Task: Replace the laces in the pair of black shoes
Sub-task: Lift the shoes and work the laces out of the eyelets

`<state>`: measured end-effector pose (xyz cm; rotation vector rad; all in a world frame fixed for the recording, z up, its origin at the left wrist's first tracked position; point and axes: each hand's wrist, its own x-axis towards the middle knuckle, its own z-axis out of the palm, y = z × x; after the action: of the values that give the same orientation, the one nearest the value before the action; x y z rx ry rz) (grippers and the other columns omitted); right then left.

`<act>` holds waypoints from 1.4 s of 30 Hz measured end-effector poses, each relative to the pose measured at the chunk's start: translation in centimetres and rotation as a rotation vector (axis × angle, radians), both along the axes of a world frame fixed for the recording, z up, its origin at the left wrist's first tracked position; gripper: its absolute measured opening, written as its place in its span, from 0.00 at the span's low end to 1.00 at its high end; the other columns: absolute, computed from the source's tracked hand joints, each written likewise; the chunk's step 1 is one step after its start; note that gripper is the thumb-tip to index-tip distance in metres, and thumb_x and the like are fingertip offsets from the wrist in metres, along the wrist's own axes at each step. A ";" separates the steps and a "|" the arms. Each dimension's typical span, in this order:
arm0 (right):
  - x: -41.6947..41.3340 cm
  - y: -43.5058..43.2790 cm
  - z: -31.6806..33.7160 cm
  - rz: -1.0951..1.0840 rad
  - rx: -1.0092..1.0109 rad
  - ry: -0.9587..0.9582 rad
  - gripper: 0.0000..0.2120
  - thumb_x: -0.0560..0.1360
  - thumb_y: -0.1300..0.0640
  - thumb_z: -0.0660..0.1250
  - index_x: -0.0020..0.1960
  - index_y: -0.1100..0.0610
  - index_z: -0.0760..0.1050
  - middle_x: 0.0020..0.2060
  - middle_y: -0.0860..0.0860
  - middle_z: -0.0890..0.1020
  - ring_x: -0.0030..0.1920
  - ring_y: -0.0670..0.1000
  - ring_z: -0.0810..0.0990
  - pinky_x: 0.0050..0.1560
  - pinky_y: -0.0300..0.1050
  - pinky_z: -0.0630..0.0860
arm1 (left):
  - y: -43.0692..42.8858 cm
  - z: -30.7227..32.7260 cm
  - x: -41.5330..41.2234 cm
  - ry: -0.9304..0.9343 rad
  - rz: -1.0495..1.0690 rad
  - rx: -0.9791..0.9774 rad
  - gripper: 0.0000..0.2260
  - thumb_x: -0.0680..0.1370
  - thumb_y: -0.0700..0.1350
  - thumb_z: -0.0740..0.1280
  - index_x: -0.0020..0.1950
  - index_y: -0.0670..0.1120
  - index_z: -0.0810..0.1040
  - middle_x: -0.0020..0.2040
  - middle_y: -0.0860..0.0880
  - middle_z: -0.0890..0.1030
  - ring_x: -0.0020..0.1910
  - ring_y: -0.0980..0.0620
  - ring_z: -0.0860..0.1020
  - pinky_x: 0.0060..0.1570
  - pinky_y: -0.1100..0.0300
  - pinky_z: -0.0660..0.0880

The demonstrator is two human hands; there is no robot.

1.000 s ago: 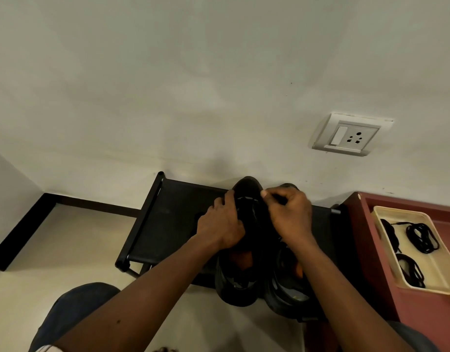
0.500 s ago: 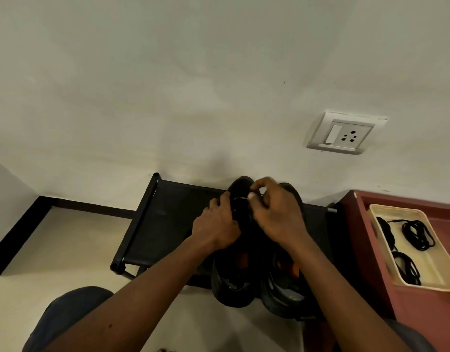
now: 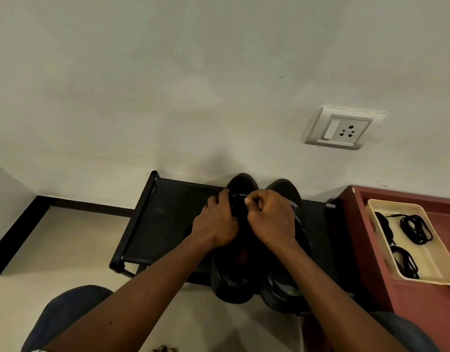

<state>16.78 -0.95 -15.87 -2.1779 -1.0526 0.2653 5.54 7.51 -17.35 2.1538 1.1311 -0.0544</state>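
On tube-framed black rack (image 3: 165, 219), two rounded matte black shoes (image 3: 242, 183).

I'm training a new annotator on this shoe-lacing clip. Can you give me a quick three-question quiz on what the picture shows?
1. True or false: the left hand and the right hand are both at the left shoe.
2. Multiple choice: where do the spare black laces lie? A) in the cream tray; B) on the floor; C) on the black rack.
3. Short answer: what white fitting is on the wall?

Key: 1 true; 2 A; 3 a switch-and-socket plate.
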 end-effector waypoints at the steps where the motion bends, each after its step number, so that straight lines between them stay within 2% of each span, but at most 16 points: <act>1: 0.4 0.0 0.1 -0.045 0.032 0.040 0.05 0.79 0.54 0.70 0.46 0.48 0.83 0.32 0.41 0.75 0.37 0.42 0.76 0.43 0.41 0.72 | 0.0 0.0 0.0 -0.004 0.007 -0.008 0.35 0.80 0.48 0.64 0.83 0.51 0.50 0.76 0.39 0.65 0.69 0.37 0.73 0.65 0.38 0.74; 4: 2.1 0.1 0.6 -0.224 0.232 0.211 0.06 0.79 0.55 0.69 0.44 0.48 0.80 0.36 0.44 0.78 0.37 0.42 0.77 0.39 0.36 0.71 | 0.0 0.2 -0.2 -0.010 0.014 -0.030 0.36 0.79 0.47 0.65 0.83 0.52 0.49 0.75 0.40 0.65 0.69 0.37 0.72 0.66 0.37 0.73; 8: 4.5 -0.1 1.8 -0.431 0.530 0.467 0.05 0.83 0.54 0.66 0.49 0.50 0.78 0.48 0.52 0.82 0.47 0.48 0.81 0.50 0.45 0.77 | 0.0 0.3 -0.2 -0.009 0.024 -0.036 0.35 0.79 0.46 0.64 0.82 0.53 0.50 0.75 0.41 0.65 0.69 0.37 0.72 0.66 0.37 0.73; 11: 6.0 -0.4 2.9 -0.520 0.805 0.832 0.07 0.86 0.58 0.59 0.51 0.54 0.74 0.41 0.50 0.83 0.41 0.50 0.84 0.50 0.49 0.80 | -0.2 0.3 -0.2 -0.009 0.023 -0.037 0.35 0.79 0.47 0.64 0.82 0.53 0.50 0.75 0.42 0.65 0.68 0.38 0.73 0.66 0.37 0.74; 13: 6.5 -0.5 3.2 -0.497 0.892 1.010 0.08 0.87 0.60 0.57 0.52 0.55 0.72 0.36 0.50 0.82 0.33 0.50 0.81 0.45 0.49 0.82 | -0.2 0.2 -0.2 -0.008 0.023 -0.033 0.35 0.79 0.47 0.64 0.82 0.53 0.50 0.76 0.42 0.65 0.69 0.38 0.73 0.66 0.38 0.74; 15: 6.3 -0.5 2.9 -0.424 0.750 0.903 0.06 0.86 0.61 0.60 0.52 0.55 0.74 0.31 0.49 0.77 0.27 0.46 0.74 0.37 0.46 0.78 | -0.1 0.1 -0.2 -0.002 0.020 -0.022 0.35 0.79 0.48 0.65 0.82 0.52 0.50 0.76 0.42 0.64 0.69 0.38 0.73 0.66 0.39 0.74; 17: 5.4 -0.4 2.7 -0.270 0.512 0.653 0.04 0.83 0.59 0.66 0.52 0.54 0.79 0.33 0.46 0.80 0.29 0.43 0.76 0.37 0.45 0.77 | 0.0 0.1 -0.1 0.000 0.012 -0.012 0.36 0.79 0.48 0.65 0.82 0.52 0.51 0.76 0.42 0.65 0.69 0.39 0.73 0.65 0.39 0.75; 20: 3.3 -0.3 1.9 0.082 0.107 0.235 0.05 0.79 0.51 0.71 0.55 0.46 0.84 0.46 0.41 0.86 0.47 0.40 0.83 0.51 0.40 0.79 | 0.1 -0.2 -0.1 0.011 -0.006 -0.016 0.37 0.79 0.49 0.67 0.82 0.52 0.50 0.75 0.42 0.64 0.68 0.39 0.73 0.64 0.40 0.76; 22: 1.7 -0.3 1.1 0.237 -0.173 -0.085 0.11 0.79 0.46 0.70 0.60 0.46 0.83 0.52 0.43 0.85 0.52 0.44 0.82 0.55 0.44 0.79 | 0.1 -0.4 -0.1 0.011 -0.006 -0.003 0.35 0.79 0.51 0.66 0.82 0.52 0.51 0.76 0.41 0.64 0.67 0.39 0.74 0.64 0.40 0.76; 24: 0.6 -0.3 0.4 0.258 -0.282 -0.263 0.12 0.80 0.47 0.68 0.61 0.48 0.82 0.52 0.46 0.85 0.52 0.48 0.82 0.54 0.44 0.77 | 0.1 -0.5 -0.1 0.001 0.006 0.010 0.34 0.80 0.52 0.65 0.82 0.52 0.51 0.76 0.41 0.64 0.67 0.38 0.74 0.64 0.41 0.76; 26: 0.0 -0.2 -0.1 0.217 -0.253 -0.259 0.08 0.81 0.50 0.67 0.57 0.48 0.82 0.47 0.46 0.84 0.47 0.48 0.82 0.48 0.40 0.75 | 0.0 -0.5 0.0 -0.007 0.013 0.022 0.33 0.81 0.52 0.64 0.82 0.52 0.51 0.76 0.41 0.65 0.68 0.39 0.74 0.63 0.41 0.76; 29: -0.1 0.0 -0.5 0.129 -0.158 -0.152 0.04 0.79 0.52 0.70 0.51 0.48 0.83 0.44 0.45 0.83 0.47 0.46 0.80 0.49 0.41 0.74 | -0.1 -0.5 0.0 -0.004 0.017 0.030 0.34 0.81 0.51 0.64 0.82 0.52 0.50 0.75 0.40 0.65 0.68 0.38 0.73 0.63 0.40 0.75; 33: 0.7 0.3 -0.3 -0.019 0.009 0.231 0.06 0.78 0.52 0.71 0.44 0.45 0.84 0.43 0.42 0.84 0.47 0.43 0.81 0.48 0.42 0.76 | -0.1 -0.2 -0.1 -0.018 0.020 0.004 0.36 0.80 0.50 0.65 0.83 0.52 0.49 0.75 0.41 0.66 0.68 0.38 0.74 0.64 0.39 0.75; 37: 2.4 0.5 0.9 -0.262 0.263 0.577 0.05 0.77 0.56 0.74 0.43 0.50 0.87 0.42 0.48 0.87 0.49 0.51 0.85 0.57 0.52 0.83 | 0.0 -0.2 -0.2 -0.028 0.025 0.001 0.36 0.79 0.49 0.66 0.82 0.52 0.50 0.74 0.41 0.66 0.68 0.38 0.74 0.65 0.37 0.74; 39: 3.1 0.3 1.6 -0.355 0.402 0.707 0.06 0.77 0.59 0.74 0.42 0.52 0.86 0.42 0.49 0.88 0.49 0.52 0.86 0.56 0.50 0.83 | -0.1 -0.2 -0.2 -0.027 0.022 0.002 0.35 0.79 0.49 0.65 0.82 0.52 0.50 0.74 0.42 0.66 0.68 0.38 0.73 0.65 0.37 0.74; 42: 3.9 0.0 2.8 -0.440 0.585 0.817 0.09 0.78 0.64 0.70 0.41 0.55 0.84 0.35 0.47 0.84 0.42 0.49 0.83 0.48 0.44 0.79 | -0.1 -0.3 -0.3 -0.025 0.032 0.008 0.35 0.79 0.49 0.64 0.82 0.53 0.51 0.74 0.42 0.67 0.67 0.38 0.74 0.65 0.38 0.74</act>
<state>20.73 -1.00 -13.10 -1.4769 -0.1428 0.5054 5.25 7.37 -17.62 2.1369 1.1527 -0.0088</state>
